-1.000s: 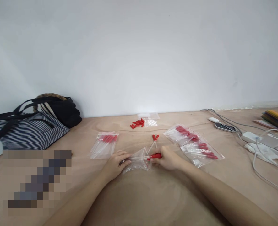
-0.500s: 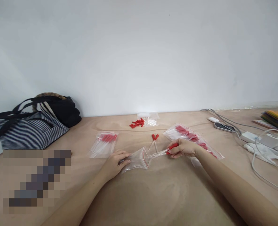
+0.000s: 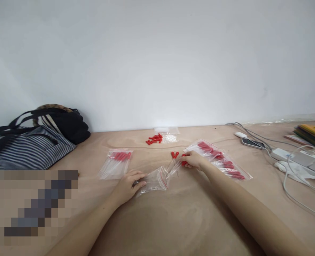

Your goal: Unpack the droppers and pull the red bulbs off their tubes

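Note:
My left hand (image 3: 132, 185) pinches the closed end of a clear zip bag (image 3: 153, 181), whose red-edged mouth gapes to the right. In my right hand (image 3: 194, 160) are several glass droppers (image 3: 174, 168), gripped by their red rubber bulbs. Their clear tubes slant down to the left, tips at the bag's mouth; whether they are inside I cannot tell. Just behind these tubes, two more droppers with red bulbs (image 3: 174, 155) lie on the table. A filled bag of droppers (image 3: 116, 164) rests beyond my left hand, and several filled bags (image 3: 213, 153) overlap beyond my right forearm.
Loose red bulbs (image 3: 154, 139) and clear tubes (image 3: 169, 138) on a bag lie near the wall. A striped bag (image 3: 31, 147) stands at the left, beside a blurred-out patch (image 3: 41, 206). Cables, a phone (image 3: 252, 143) and a power strip (image 3: 296, 158) occupy the right.
My right hand first drew the droppers rightward out of the bag, then moved back left and away from me, tilting the tubes down. My left hand has stayed on the bag.

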A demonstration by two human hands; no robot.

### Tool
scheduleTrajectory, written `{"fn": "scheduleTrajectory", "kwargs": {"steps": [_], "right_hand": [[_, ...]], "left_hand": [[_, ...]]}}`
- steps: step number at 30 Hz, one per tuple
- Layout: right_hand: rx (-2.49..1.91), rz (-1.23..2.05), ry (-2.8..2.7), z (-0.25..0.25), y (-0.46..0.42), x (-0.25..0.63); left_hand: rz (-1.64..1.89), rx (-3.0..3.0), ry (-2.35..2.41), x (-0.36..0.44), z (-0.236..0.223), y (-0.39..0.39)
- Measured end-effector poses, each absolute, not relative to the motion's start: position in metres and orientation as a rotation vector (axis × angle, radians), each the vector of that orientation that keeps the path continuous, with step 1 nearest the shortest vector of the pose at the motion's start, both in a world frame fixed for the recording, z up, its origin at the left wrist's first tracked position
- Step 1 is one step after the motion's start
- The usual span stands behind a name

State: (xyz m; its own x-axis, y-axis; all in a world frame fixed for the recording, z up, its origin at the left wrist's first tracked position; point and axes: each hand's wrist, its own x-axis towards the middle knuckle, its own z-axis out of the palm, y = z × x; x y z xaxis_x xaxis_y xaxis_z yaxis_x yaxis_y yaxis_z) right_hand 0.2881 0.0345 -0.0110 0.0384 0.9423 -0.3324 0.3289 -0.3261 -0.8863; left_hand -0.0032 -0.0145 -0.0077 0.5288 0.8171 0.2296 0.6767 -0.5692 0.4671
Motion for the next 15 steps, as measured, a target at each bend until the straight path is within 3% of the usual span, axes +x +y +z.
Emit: {"fn": "scheduleTrajectory", "kwargs": {"steps": [15], "right_hand": [[-1.640,0.694,-1.541,-0.027,0.045,0.261]], "left_hand": [[0.478,2.348,1.346,-0.011,0.008,-0.024]]}}
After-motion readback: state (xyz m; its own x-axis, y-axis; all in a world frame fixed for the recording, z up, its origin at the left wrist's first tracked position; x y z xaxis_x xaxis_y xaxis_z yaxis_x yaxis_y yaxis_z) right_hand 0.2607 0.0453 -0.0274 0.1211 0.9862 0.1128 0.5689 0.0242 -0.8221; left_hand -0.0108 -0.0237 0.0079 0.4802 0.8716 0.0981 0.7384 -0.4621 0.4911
